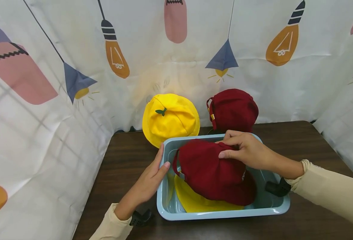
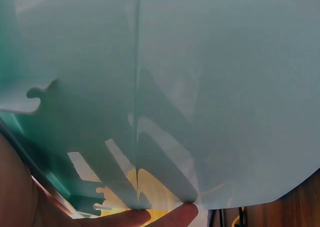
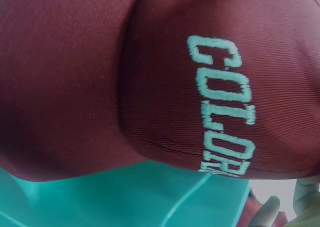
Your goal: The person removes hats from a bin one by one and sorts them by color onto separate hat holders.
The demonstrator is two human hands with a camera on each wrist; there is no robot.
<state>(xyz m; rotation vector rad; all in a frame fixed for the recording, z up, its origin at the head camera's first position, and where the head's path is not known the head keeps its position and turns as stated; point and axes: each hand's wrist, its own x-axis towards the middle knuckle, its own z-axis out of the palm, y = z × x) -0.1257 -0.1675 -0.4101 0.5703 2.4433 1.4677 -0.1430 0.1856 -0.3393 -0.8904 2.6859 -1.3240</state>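
A maroon baseball cap (image 1: pixel 206 170) with light stitched lettering (image 3: pixel 222 104) is inside a light blue plastic basin (image 1: pixel 224 213). My right hand (image 1: pixel 248 150) pinches the top of its crown between thumb and fingers. Under the cap, a yellow hat (image 1: pixel 191 201) shows only part of its brim. At the basin's left side, my left hand (image 1: pixel 150 178) holds the rim, thumb over the edge and fingers along the outer wall (image 2: pixel 225 112). Two of its fingertips (image 2: pixel 185 214) appear low in the left wrist view.
Behind the basin, a yellow hat (image 1: pixel 173 116) with a green leaf stands at the left and another maroon cap (image 1: pixel 233 110) at the right. The dark wooden table (image 1: pixel 119 156) backs onto a white curtain (image 1: pixel 176 66) printed with lamps.
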